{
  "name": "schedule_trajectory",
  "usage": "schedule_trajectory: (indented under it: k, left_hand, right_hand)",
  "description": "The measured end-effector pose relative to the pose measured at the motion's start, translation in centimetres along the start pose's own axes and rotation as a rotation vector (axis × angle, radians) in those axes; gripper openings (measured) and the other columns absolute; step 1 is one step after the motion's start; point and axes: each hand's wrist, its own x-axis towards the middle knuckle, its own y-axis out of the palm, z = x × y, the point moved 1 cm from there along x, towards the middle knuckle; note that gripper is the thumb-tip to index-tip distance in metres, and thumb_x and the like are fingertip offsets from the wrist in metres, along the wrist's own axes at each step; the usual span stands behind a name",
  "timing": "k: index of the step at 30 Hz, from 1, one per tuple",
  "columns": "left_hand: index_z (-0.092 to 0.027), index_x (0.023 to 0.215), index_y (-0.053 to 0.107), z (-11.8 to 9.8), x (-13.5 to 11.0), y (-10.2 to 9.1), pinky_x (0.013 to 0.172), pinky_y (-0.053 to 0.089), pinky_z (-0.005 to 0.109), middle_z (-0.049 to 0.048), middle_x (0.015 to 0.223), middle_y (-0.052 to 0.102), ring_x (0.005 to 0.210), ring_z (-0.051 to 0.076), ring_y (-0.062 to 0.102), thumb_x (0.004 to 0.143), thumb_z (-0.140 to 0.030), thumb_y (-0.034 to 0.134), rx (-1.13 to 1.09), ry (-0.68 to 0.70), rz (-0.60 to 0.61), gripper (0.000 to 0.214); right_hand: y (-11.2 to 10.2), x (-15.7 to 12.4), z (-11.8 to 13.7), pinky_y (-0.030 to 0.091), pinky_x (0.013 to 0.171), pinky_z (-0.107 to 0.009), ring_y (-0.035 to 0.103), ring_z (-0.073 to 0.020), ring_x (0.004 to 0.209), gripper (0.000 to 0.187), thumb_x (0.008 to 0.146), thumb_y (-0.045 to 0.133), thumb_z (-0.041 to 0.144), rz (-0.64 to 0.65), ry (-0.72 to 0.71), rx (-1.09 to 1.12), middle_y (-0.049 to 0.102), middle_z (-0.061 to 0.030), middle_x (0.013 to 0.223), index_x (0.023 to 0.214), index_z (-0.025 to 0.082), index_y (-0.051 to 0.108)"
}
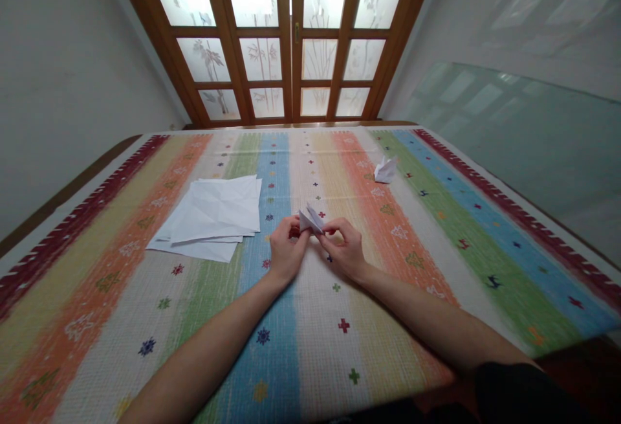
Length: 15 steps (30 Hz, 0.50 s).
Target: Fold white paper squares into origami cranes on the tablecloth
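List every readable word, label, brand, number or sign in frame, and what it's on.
None legible.
Held folded paper, paper stack, folded piece at right: no writing visible.
Tablecloth: pattern only, crosses, snowflakes, stars, trees, deer.
Doors: plant designs on the glass, no lettering.
Dark clothing, bottom edge: too dark to tell.

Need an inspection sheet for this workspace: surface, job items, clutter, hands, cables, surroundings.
Surface: table under a striped, patterned tablecloth.
Job's things: small folded white paper held between both hands; uneven stack of white sheets to the left.
Clutter: second folded paper piece, far right, apart from the stack.
Hands: left hand and right hand bare, both pinching the held paper.
Cables: nothing seen.
Surroundings: wood-framed glass doors ahead, pale walls either side.
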Motion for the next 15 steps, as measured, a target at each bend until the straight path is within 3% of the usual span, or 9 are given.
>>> schedule_trajectory:
  k: [4,8,12,15]
  left_hand:
    - [-0.019,0.074,0.056,0.41,0.15,-0.11,0.063,0.042,0.024,-0.0020,0.073,0.056,0.066,0.012,0.052,0.075,-0.021,0.066,0.028,-0.010,-0.050,0.010]
    - [-0.018,0.077,0.055,0.83,0.17,-0.01,0.062,0.041,0.023,-0.0028,0.069,0.056,0.063,0.012,0.052,0.079,-0.026,0.061,-0.043,-0.078,0.073,0.010]
    - [-0.017,0.082,0.056,0.69,-0.03,0.00,0.064,0.042,0.025,-0.0015,0.071,0.058,0.065,0.013,0.053,0.087,-0.038,0.051,-0.109,-0.070,0.164,0.022]
    - [-0.017,0.088,0.056,0.46,-0.11,0.02,0.067,0.044,0.026,0.0000,0.077,0.060,0.069,0.014,0.056,0.082,-0.042,0.060,-0.158,-0.091,0.219,0.026]
  right_hand:
    - [-0.03,-0.23,-0.28,0.051,0.070,-0.034,0.061,-0.0183,0.073,0.017,0.079,0.068,0.033,0.055,-0.052,0.070,0.066,-0.0025,0.081,0.091,0.024,0.061]
    - [0.27,-0.50,-0.65,0.052,0.068,-0.031,0.064,-0.0161,0.073,0.018,0.087,0.059,0.032,0.054,-0.060,0.125,0.066,-0.0024,0.084,0.102,0.023,0.058]
    - [0.51,-0.71,-0.34,0.053,0.069,-0.031,0.063,-0.0160,0.075,0.022,0.085,0.061,0.029,0.082,-0.093,0.094,0.066,-0.0033,0.088,0.106,0.022,0.058]
    - [0.53,-0.81,-0.13,0.053,0.071,-0.031,0.063,-0.0166,0.079,0.019,0.086,0.060,0.029,0.087,-0.075,0.104,0.066,-0.0043,0.092,0.104,0.022,0.059]
